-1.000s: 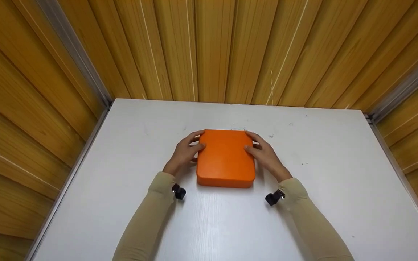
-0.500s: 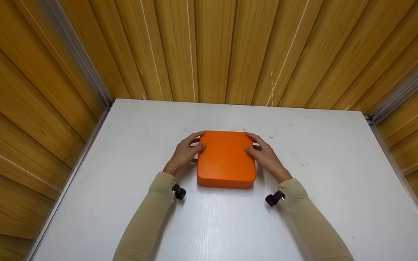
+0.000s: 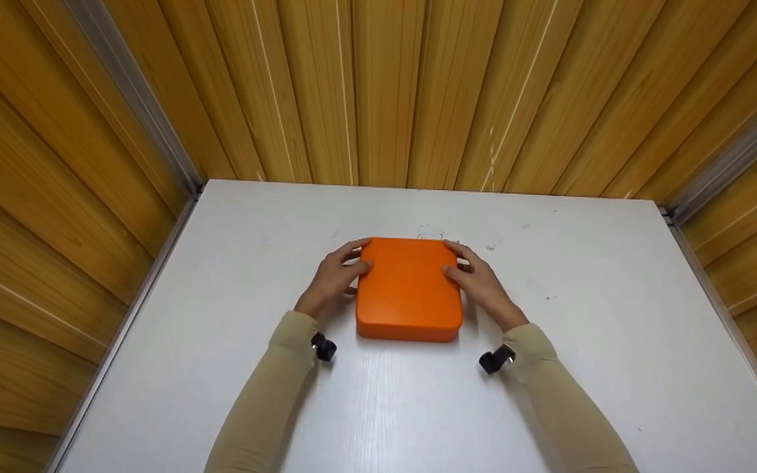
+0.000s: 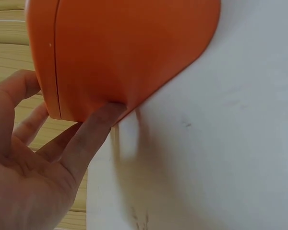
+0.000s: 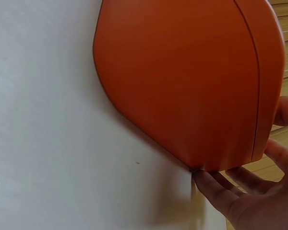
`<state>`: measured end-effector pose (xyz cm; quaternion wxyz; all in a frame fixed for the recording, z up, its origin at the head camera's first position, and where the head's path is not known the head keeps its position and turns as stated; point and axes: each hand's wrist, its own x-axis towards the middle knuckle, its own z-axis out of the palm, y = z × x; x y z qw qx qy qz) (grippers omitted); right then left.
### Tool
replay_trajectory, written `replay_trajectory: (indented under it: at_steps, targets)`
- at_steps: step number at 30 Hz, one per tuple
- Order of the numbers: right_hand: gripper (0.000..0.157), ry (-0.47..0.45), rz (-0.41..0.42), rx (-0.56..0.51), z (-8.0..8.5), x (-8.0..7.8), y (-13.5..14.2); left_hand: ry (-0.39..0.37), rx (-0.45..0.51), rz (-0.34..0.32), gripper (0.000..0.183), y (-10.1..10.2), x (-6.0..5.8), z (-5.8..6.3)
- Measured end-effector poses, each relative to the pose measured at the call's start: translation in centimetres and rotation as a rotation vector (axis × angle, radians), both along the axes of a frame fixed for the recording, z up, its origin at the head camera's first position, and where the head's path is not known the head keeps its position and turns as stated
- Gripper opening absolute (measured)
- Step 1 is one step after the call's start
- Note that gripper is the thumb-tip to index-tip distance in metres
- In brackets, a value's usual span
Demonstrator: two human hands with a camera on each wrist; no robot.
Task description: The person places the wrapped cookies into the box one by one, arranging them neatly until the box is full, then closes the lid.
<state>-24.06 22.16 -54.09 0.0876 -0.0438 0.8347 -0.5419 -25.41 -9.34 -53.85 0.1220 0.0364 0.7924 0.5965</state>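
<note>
An orange box (image 3: 409, 286) with rounded corners lies on the white table, and a thin seam runs around its side near the top in both wrist views. My left hand (image 3: 334, 276) grips its left side, thumb on the top face and fingers along the side and far corner. On the opposite side my right hand (image 3: 481, 281) holds it the same way. In the left wrist view a finger of the left hand (image 4: 38, 163) touches the box low down, near the table. Fingers of the right hand (image 5: 259, 191) touch the box's lower corner in the right wrist view. The box's contents are hidden.
The white table (image 3: 234, 276) has small dark marks on its far half. Wood-patterned panels (image 3: 385, 92) rise behind it and on both sides. A black wrist camera (image 3: 324, 348) hangs from the left sleeve and another black camera (image 3: 497, 359) from the right.
</note>
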Motion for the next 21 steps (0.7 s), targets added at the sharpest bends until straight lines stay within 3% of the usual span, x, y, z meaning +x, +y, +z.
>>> replay_trajectory:
  at_steps: [14, 21]
  targets:
    - [0.064, -0.002, -0.021, 0.000, 0.22, 0.12, -0.31, 0.051, -0.003, -0.009, 0.057, 0.08, 0.16, -0.06]
    - [0.063, -0.001, -0.035, 0.052, 0.62, 0.19, -0.73, 0.048, -0.046, -0.004, 0.056, 0.24, 0.45, 0.03]
